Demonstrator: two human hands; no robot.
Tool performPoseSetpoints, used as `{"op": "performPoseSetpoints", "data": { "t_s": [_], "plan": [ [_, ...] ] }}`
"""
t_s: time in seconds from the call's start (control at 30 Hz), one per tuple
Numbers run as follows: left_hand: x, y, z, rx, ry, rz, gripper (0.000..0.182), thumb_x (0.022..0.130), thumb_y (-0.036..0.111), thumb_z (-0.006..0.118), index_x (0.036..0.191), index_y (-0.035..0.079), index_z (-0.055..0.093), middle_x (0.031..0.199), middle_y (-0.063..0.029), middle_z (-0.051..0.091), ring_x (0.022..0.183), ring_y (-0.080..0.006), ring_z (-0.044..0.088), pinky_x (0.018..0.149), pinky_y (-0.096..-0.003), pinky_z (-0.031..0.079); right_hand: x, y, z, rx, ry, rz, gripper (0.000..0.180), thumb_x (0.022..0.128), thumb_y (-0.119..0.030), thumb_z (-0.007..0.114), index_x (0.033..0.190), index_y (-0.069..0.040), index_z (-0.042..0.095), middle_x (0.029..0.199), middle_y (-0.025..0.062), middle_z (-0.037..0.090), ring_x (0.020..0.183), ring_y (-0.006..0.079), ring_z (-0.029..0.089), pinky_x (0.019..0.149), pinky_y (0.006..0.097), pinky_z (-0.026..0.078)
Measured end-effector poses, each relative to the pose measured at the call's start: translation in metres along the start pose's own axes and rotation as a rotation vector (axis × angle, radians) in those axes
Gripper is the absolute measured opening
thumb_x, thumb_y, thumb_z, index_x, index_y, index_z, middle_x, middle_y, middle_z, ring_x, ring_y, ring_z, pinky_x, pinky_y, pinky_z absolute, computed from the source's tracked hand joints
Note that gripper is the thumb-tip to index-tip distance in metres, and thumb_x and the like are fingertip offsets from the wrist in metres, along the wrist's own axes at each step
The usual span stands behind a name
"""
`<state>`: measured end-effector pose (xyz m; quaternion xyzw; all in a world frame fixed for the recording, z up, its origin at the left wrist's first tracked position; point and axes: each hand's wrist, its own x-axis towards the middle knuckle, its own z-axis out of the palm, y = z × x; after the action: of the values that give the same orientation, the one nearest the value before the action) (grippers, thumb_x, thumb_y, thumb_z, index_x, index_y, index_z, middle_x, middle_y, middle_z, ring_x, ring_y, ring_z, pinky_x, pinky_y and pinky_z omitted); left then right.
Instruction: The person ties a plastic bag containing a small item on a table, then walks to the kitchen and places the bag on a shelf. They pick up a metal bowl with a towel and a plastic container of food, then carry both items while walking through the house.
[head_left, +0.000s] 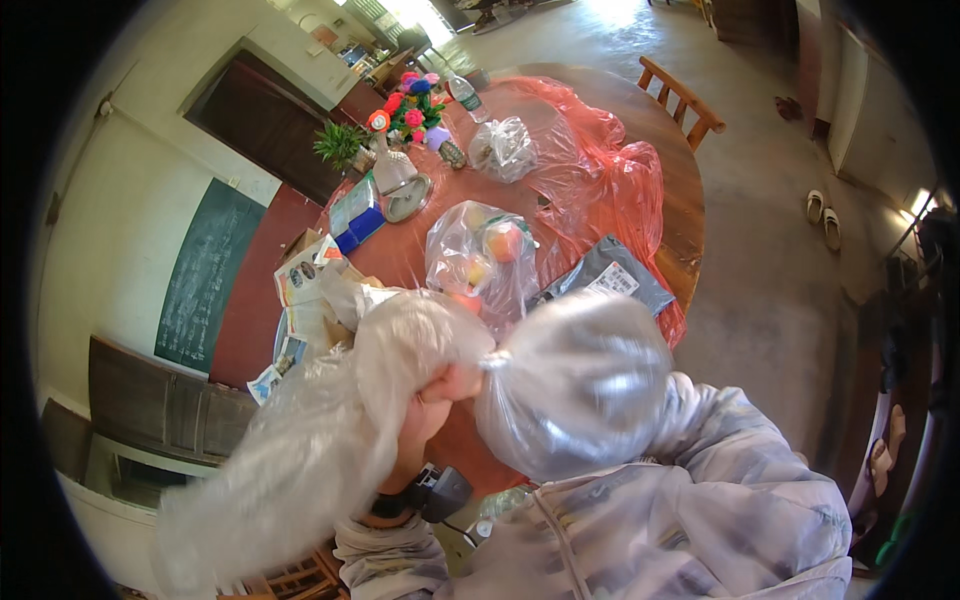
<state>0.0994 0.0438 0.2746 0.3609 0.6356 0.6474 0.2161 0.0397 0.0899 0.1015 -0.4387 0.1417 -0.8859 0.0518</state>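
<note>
My left hand (442, 394) grips the gathered neck of a clear plastic bag (577, 382), which puffs out round to the right. The bag's loose, crumpled upper part (300, 450) trails down to the left, blurred. A dark device is strapped at my left wrist. My right hand is hidden behind the puffed bag; only its sleeve (720, 420) shows. Beyond the bag, a clear plastic bag of apples (504, 241) lies on the red plastic sheet (465, 172) over a round wooden table.
A grey mailing pouch (652, 289) with a label lies on the right. Farther back stand a plastic bottle (466, 97), a knotted clear bag (504, 148), crocheted flowers (414, 118) and a glass decanter (392, 169). Papers (304, 292) lie at left. A wooden chair (682, 101) is at the far right.
</note>
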Motion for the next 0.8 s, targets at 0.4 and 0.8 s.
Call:
{"op": "performPoseSetpoints", "data": {
  "t_s": [0.4, 0.8],
  "plan": [
    [0.008, -0.03, -0.034, -0.115, 0.185, -0.217, 0.043, 0.091, 0.029, 0.041, 0.053, 0.016, 0.024, 0.049, 0.0029, 0.027, 0.045, -0.0086, 0.021, 0.045, -0.0233, 0.023, -0.085, -0.133, 0.106, -0.317, 0.411, 0.431, 0.029, 0.051, 0.008, 0.038, 0.074, -0.003, 0.053, 0.078, 0.0073, 0.059, 0.077, 0.0131, 0.053, 0.061, 0.0212, 0.038],
    [-0.019, -0.053, -0.034, -0.301, 0.129, -0.194, 0.014, 0.087, 0.021, 0.048, 0.091, 0.008, 0.046, 0.055, 0.003, 0.032, 0.048, -0.0085, 0.033, 0.046, -0.0236, 0.027, -0.017, -0.214, 0.124, -1.223, -0.053, 0.397, 0.005, 0.052, 0.004, 0.042, 0.053, -0.001, 0.044, 0.048, 0.0028, 0.045, 0.049, 0.0092, 0.045, 0.048, 0.0247, 0.037]
  ]
}}
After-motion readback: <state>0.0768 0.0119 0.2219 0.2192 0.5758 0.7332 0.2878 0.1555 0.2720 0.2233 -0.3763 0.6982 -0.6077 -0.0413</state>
